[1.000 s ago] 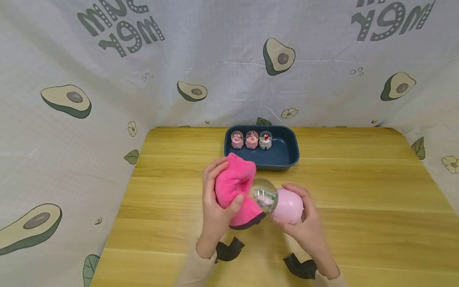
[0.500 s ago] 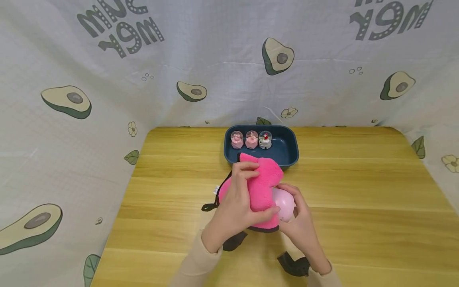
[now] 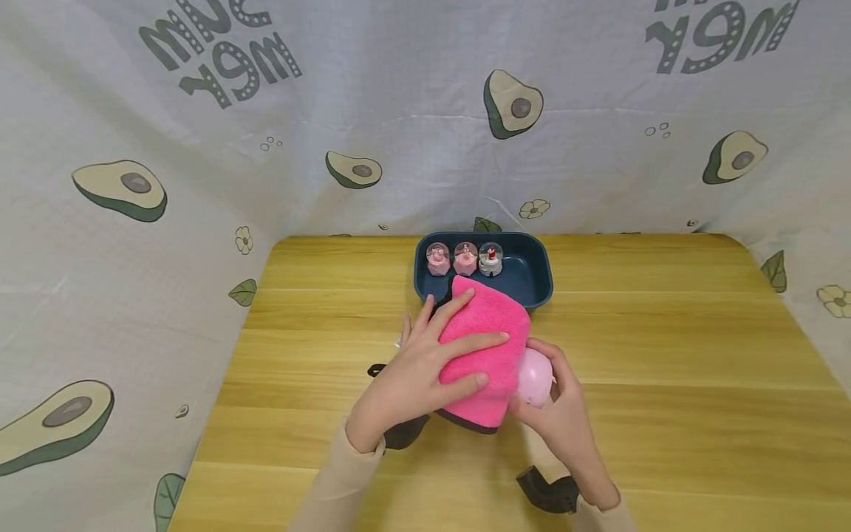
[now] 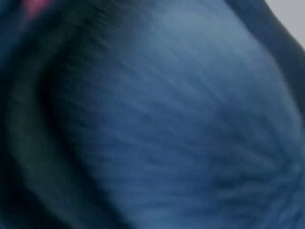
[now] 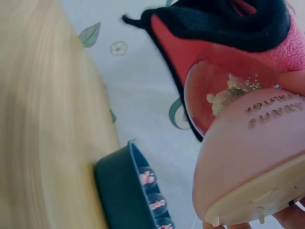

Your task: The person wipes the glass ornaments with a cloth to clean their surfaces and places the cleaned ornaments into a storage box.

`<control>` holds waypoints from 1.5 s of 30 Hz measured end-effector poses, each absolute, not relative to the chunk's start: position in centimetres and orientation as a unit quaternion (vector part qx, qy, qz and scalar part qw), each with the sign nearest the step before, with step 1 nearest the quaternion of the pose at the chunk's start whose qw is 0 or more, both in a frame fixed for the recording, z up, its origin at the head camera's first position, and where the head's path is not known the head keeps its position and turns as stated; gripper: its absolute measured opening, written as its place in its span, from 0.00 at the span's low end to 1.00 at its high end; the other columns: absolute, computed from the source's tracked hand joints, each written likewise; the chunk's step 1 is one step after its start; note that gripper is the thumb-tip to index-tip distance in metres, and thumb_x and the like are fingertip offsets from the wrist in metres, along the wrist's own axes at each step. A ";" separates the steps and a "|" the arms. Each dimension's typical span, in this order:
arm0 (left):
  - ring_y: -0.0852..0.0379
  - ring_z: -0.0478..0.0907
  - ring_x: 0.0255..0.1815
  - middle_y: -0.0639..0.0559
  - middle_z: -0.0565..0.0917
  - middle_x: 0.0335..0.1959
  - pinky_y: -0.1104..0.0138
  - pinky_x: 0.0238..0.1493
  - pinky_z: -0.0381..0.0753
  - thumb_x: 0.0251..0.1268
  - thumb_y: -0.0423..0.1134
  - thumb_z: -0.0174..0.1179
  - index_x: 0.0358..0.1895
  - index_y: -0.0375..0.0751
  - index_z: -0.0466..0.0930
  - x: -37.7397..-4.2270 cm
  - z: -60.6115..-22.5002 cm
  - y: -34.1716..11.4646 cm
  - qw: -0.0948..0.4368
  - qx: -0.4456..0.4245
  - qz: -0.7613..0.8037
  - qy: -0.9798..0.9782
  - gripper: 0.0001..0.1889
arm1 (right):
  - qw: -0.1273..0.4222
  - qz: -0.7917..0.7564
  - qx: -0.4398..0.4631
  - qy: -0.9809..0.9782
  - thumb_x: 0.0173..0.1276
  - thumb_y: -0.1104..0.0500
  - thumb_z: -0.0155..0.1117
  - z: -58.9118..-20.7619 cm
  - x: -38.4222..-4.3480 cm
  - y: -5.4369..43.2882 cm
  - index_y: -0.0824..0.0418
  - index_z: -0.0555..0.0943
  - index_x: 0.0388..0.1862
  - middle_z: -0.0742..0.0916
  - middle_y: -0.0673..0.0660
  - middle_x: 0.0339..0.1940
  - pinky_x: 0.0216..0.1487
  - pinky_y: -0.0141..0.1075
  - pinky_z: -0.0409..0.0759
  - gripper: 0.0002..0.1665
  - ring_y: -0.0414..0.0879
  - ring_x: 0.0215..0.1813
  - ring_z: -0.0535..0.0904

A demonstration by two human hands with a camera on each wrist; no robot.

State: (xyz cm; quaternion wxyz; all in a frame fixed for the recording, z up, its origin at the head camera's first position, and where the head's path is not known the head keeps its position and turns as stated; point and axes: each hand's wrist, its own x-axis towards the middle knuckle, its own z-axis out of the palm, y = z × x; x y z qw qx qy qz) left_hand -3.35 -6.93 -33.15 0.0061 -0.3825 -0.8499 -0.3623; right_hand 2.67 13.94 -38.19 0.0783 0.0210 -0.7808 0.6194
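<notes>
My right hand (image 3: 558,410) grips the pink base of a snow globe (image 3: 534,377), held tilted above the table with its base to the right. In the right wrist view, the snow globe (image 5: 243,143) has raised lettering on its base, with a pale figure and glitter inside its clear dome. A bright pink cloth (image 3: 488,318) with black edging drapes over the dome and hides it in the head view. My left hand (image 3: 425,366) lies across the cloth, fingers spread and nearly straight, pressing it to the globe. The left wrist view is blurred dark blue fabric.
A dark blue tray (image 3: 541,273) stands at the back of the wooden table (image 3: 665,369), just behind the cloth. Along its left part sit 3 small snow globes (image 3: 465,258). An avocado-print curtain (image 3: 425,111) hangs behind. Black curved wrist mounts (image 3: 547,490) project under the wrists.
My left hand has brought the cloth rightward over the glass dome, covering it. Its fingers, bent before, have spread out flatter. The right hand stays on the base, nearly in place.
</notes>
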 end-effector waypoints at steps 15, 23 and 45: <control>0.56 0.54 0.70 0.58 0.52 0.74 0.60 0.53 0.77 0.55 0.49 0.65 0.61 0.57 0.76 -3.2 -35.0 -6.6 0.039 -0.305 -0.488 -0.817 0.27 | 0.132 0.603 0.115 -0.779 0.39 0.78 0.74 -37.4 2.4 13.6 0.66 0.67 0.65 0.73 0.57 0.65 0.52 0.28 0.74 0.50 0.47 0.62 0.68; 0.56 0.55 0.71 0.58 0.57 0.74 0.57 0.57 0.74 0.56 0.49 0.63 0.63 0.52 0.74 -3.4 -34.8 -7.5 0.086 -0.319 -0.475 -0.815 0.28 | 0.199 0.534 0.279 -0.773 0.55 0.45 0.72 -37.6 1.5 14.2 0.70 0.69 0.63 0.72 0.72 0.62 0.56 0.27 0.72 0.45 0.47 0.65 0.67; 0.56 0.59 0.67 0.55 0.67 0.65 0.58 0.58 0.72 0.47 0.48 0.68 0.59 0.54 0.77 -2.6 -35.1 -8.1 0.064 -0.385 -0.403 -0.828 0.30 | 0.010 0.650 0.093 -0.754 0.55 0.73 0.65 -36.5 1.5 14.5 0.64 0.71 0.64 0.79 0.51 0.54 0.34 0.37 0.83 0.35 0.46 0.41 0.82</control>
